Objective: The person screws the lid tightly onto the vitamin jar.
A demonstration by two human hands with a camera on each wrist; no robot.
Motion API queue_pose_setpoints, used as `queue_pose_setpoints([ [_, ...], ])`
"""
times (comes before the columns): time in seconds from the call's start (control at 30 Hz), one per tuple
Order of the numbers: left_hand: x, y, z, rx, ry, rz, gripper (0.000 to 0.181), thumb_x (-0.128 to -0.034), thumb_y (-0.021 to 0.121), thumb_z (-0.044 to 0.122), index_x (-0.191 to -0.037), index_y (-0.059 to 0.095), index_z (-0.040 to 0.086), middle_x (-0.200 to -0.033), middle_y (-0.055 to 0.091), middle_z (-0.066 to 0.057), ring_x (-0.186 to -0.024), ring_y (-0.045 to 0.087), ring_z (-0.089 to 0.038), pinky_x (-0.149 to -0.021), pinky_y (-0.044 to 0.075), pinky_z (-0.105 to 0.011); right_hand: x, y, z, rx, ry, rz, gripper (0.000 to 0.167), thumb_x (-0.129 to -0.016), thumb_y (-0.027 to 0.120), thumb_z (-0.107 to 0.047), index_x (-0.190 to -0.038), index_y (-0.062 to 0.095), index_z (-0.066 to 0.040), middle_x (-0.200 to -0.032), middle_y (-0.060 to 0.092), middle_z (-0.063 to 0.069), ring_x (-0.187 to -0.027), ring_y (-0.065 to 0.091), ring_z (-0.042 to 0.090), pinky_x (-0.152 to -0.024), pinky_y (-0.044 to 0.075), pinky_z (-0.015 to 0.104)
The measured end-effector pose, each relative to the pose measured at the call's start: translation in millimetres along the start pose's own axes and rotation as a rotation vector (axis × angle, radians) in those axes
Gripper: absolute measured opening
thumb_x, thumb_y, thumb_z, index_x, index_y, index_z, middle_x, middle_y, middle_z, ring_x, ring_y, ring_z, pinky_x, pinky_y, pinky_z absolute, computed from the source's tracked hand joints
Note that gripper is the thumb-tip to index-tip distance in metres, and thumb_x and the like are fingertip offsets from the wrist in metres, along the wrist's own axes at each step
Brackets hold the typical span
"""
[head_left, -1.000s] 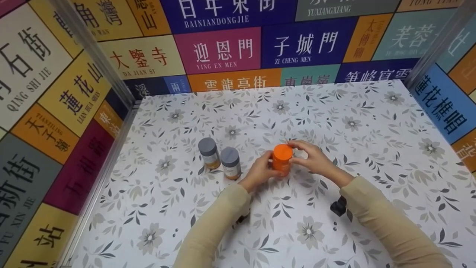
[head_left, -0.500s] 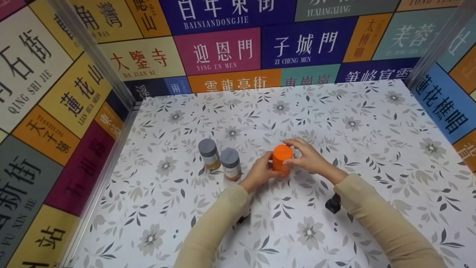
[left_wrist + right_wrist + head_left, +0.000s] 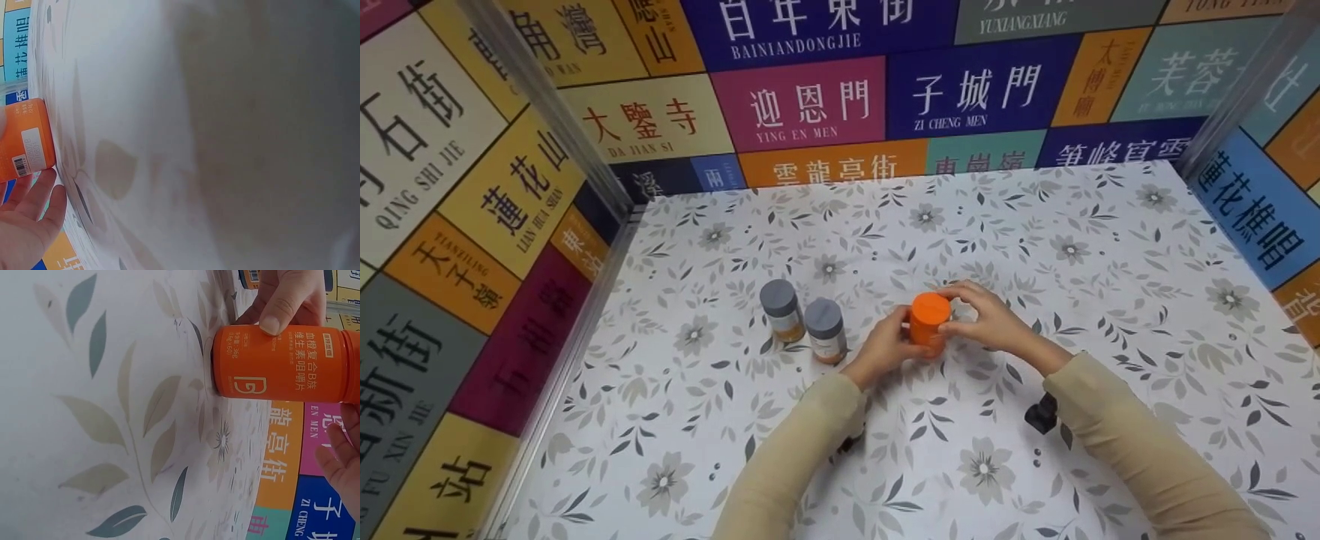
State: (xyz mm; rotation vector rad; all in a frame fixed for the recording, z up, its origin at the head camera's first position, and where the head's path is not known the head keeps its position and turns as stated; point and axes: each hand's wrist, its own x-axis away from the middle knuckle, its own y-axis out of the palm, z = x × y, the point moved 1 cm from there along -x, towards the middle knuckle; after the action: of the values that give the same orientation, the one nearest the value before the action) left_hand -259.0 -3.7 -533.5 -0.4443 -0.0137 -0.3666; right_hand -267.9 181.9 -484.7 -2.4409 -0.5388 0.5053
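An orange bottle [image 3: 928,339] with an orange screw cap [image 3: 931,306] stands upright on the table between the two hands. My left hand [image 3: 879,345] grips its body from the left; in the right wrist view the left thumb [image 3: 274,319] presses on the printed side. My right hand [image 3: 990,321] is at the cap from the right, thumb in front and forefinger behind, pinching its edge. Some right fingers [image 3: 332,455] curl below the cap in the right wrist view, off the bottle. Past the left hand stand two grey-capped bottles [image 3: 781,309] [image 3: 826,330], both upright.
A floral-print cloth [image 3: 982,465] covers the table. Panels with bold lettering [image 3: 810,101] wall it in at the back, left and right. A black wrist device [image 3: 1041,414] hangs under the right sleeve.
The right hand swung left around the cap, its thumb crossing the front, then moved back right. The left hand and the orange bottle stayed almost in place; both grey-capped bottles stayed put.
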Motion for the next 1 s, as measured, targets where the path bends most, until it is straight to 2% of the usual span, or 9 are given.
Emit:
queue_pose_setpoints([
  [0.17, -0.2, 0.2, -0.1, -0.008, 0.011, 0.001, 0.06, -0.0733, 0.076, 0.013, -0.125, 0.045, 0.01, -0.118, 0.055, -0.005, -0.103, 0.057, -0.017, -0.092, 0.044, -0.027, 1.7, -2, 2, -0.016, -0.031, 0.022, 0.04, -0.075, 0.074, -0.013, -0.111, 0.06, 0.0, -0.105, 0.06, 0.013, -0.098, 0.053, 0.03, -0.09, 0.04, 0.048],
  [0.33, 1.4, 0.0, 0.1, 0.047, 0.037, 0.0, 0.057, -0.0736, 0.075, 0.009, -0.123, 0.046, 0.007, -0.116, 0.055, -0.008, -0.101, 0.059, -0.02, -0.09, 0.046, -0.03, 0.5, -2, 3, -0.011, -0.024, 0.039, 0.038, -0.073, 0.075, -0.012, -0.106, 0.06, 0.001, -0.103, 0.06, 0.014, -0.099, 0.052, 0.032, -0.089, 0.04, 0.048],
  [0.5, 2.3, -0.2, 1.3, 0.05, 0.036, 0.001, 0.055, -0.0743, 0.075, 0.009, -0.122, 0.046, 0.008, -0.116, 0.055, -0.007, -0.101, 0.059, -0.019, -0.09, 0.046, -0.03, -2.0, 0, 3, -0.013, 0.013, 0.013, 0.046, -0.073, 0.074, -0.011, -0.113, 0.057, 0.004, -0.111, 0.057, 0.018, -0.105, 0.049, 0.037, -0.091, 0.039, 0.05],
  [0.63, 2.4, -0.2, 1.9, 0.029, 0.028, 0.001, 0.057, -0.0746, 0.075, 0.011, -0.123, 0.046, 0.009, -0.117, 0.055, -0.006, -0.102, 0.057, -0.018, -0.091, 0.045, -0.028, -4.7, 4, 2, -0.017, 0.014, -0.032, 0.055, -0.074, 0.072, -0.006, -0.123, 0.05, 0.008, -0.122, 0.052, 0.023, -0.111, 0.047, 0.039, -0.094, 0.037, 0.053],
  [0.73, 2.2, -0.1, 1.7, 0.026, 0.029, 0.0, 0.058, -0.0738, 0.075, 0.011, -0.124, 0.046, 0.009, -0.118, 0.055, -0.006, -0.102, 0.058, -0.018, -0.091, 0.045, -0.029, -6.8, 7, 1, -0.022, 0.006, -0.05, 0.057, -0.074, 0.071, -0.001, -0.125, 0.047, 0.01, -0.128, 0.048, 0.026, -0.118, 0.043, 0.04, -0.098, 0.034, 0.054],
  [0.83, 2.0, -0.2, 1.2, 0.03, 0.034, 0.003, 0.058, -0.0732, 0.075, 0.011, -0.123, 0.046, 0.009, -0.117, 0.055, -0.006, -0.101, 0.058, -0.017, -0.09, 0.046, -0.028, -8.7, 9, -1, -0.02, 0.001, -0.041, 0.057, -0.073, 0.072, 0.0, -0.124, 0.048, 0.011, -0.127, 0.048, 0.027, -0.118, 0.043, 0.04, -0.099, 0.033, 0.053],
  [1.0, 1.8, -0.4, 0.5, 0.041, 0.032, 0.005, 0.056, -0.0734, 0.075, 0.011, -0.122, 0.047, 0.01, -0.115, 0.056, -0.005, -0.1, 0.058, -0.017, -0.087, 0.046, -0.024, -10.3, 14, -2, -0.013, 0.015, 0.019, 0.056, -0.07, 0.077, -0.008, -0.118, 0.053, 0.007, -0.116, 0.053, 0.02, -0.107, 0.05, 0.033, -0.093, 0.039, 0.048],
])
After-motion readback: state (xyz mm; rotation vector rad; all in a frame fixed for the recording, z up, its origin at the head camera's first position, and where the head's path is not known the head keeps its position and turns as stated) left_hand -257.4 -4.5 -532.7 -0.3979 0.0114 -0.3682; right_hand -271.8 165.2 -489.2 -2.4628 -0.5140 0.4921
